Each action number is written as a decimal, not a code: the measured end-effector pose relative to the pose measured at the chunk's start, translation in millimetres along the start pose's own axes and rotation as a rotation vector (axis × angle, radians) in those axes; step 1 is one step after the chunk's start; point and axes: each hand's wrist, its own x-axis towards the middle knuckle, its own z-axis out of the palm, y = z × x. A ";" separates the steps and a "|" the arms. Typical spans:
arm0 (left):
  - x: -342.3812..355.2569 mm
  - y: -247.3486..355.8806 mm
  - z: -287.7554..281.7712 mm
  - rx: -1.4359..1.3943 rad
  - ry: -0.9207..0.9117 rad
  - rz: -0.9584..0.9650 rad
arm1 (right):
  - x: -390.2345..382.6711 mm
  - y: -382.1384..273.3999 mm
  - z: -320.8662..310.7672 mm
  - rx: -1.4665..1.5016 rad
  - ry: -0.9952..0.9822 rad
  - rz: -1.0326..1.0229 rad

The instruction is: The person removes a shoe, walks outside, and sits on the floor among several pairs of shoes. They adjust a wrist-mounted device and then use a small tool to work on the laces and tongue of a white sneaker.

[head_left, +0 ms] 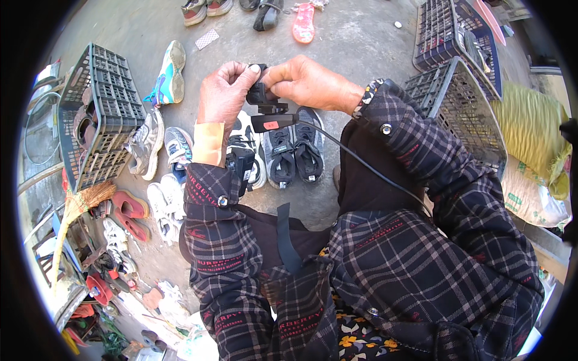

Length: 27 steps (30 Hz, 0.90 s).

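Note:
My left hand (221, 90) is closed, thumb and fingers pinching a small black strap-like piece (257, 94). From the right, my right hand (310, 82) has its fingers closed on the same piece. Just below it hangs a black box-shaped device (265, 123) with an orange label. A black cable (361, 157) runs from this device down toward my lap. Around my left wrist is a pale orange band (209, 143), with another black device (240, 165) beside the cuff. Exactly what the pinched piece is stays partly hidden by my fingers.
Dark grey sneakers (293, 147) stand on the concrete below my hands. Blue-white (173, 78), white (167, 204) and red (130, 215) shoes lie to the left, near a plastic crate (111, 90) and a straw broom (90, 198). More crates (460, 108) and sacks (530, 132) are at right.

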 end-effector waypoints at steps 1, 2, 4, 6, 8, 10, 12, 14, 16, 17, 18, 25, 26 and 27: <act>-1.0 0.1 0.0 -0.009 0.003 0.007 | -0.4 0.7 1.9 0.059 0.005 -0.002; -0.6 0.3 0.9 -0.016 -0.002 0.017 | 0.4 1.9 2.8 0.035 -0.006 0.004; 2.2 1.0 5.5 -0.038 -0.019 0.045 | 2.4 4.7 2.3 -0.029 -0.018 0.006; 5.0 2.8 11.3 -0.065 -0.043 0.079 | 7.8 8.0 1.3 -0.260 -0.020 -0.118; 6.5 6.4 13.5 -0.058 -0.038 0.067 | 13.0 11.5 -1.1 -0.350 -0.027 -0.173; 5.9 10.9 12.9 -0.007 -0.022 0.064 | 16.3 14.6 -4.1 -0.381 -0.102 -0.135; 3.7 14.1 15.5 0.054 -0.019 0.097 | 18.2 15.5 -5.1 -0.319 -0.176 -0.110; 3.7 17.6 18.1 0.145 0.002 0.140 | 19.5 14.6 -7.0 -0.251 -0.227 -0.092; 3.3 20.3 23.5 0.163 0.059 0.188 | 20.5 13.0 -8.9 -0.173 -0.203 -0.089; 3.4 21.7 25.6 0.175 0.087 0.231 | 21.3 12.6 -10.3 -0.147 -0.191 -0.061; 3.6 23.3 27.3 0.164 0.089 0.203 | 22.9 12.6 -9.7 -0.072 -0.189 -0.048; 4.7 26.7 40.0 0.250 0.109 0.227 | 28.2 43.6 -6.1 0.102 -0.106 -0.382; 3.5 26.3 42.8 0.268 0.100 0.227 | 34.4 49.7 -1.3 0.160 -0.138 -0.354; 2.5 26.4 46.0 0.285 0.090 0.241 | 34.6 57.6 1.2 0.132 -0.085 -0.367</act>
